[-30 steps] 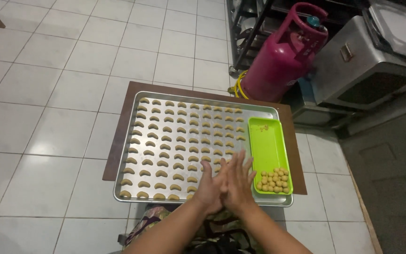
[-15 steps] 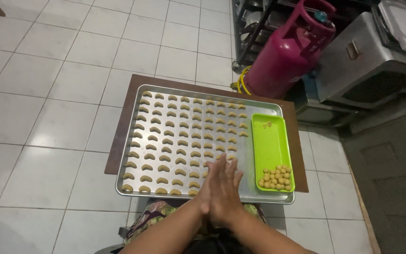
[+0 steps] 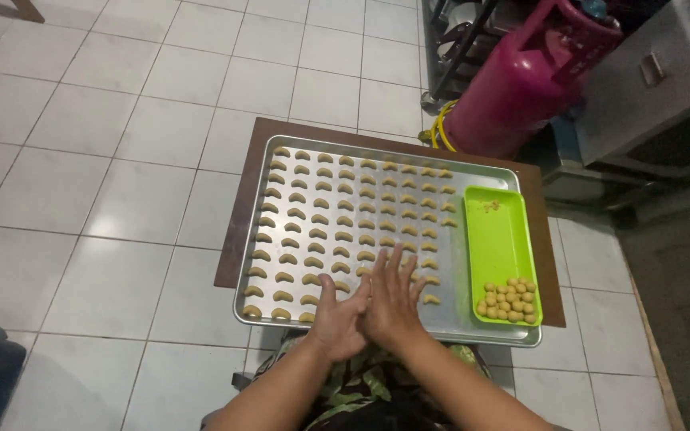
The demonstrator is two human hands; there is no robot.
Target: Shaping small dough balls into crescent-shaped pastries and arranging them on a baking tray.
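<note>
Both hands pressed palm to palm over the near edge of the tray [image 3: 521, 334]. Left hand [image 3: 337, 319] lies under and beside the right hand [image 3: 393, 302], fingers [image 3: 397, 263] straight and spread. Can't tell if anything sits between the palms, so no call on whether they're grasping something.

Landmark = tray, metal, rectangular, on a low brown desk [image 3: 233, 239] over white floor tiles [image 3: 97, 183].

- Crescents [image 3: 321, 215]: small tan dough pieces in neat rows, filling the tray from its left edge to about two thirds across. The near rows end right where the hands are.
- Green dish [image 3: 498, 239]: inside the tray along its right side, long axis running front to back.
- Dough balls [image 3: 509, 299]: clustered in the near end of the green dish, a few crumbs at the far end.
- Bare metal strip at the tray's near right corner, between the crescents and the dish.
- Pink gas cylinder [image 3: 521, 80]: on the floor beyond the tray's far right corner, yellow hose [image 3: 438, 128] coiled at its base.
- Grey metal cabinet [image 3: 664, 88]: right of the cylinder.

Person's patterned trousers [image 3: 361, 391] visible just below the tray's near edge.
</note>
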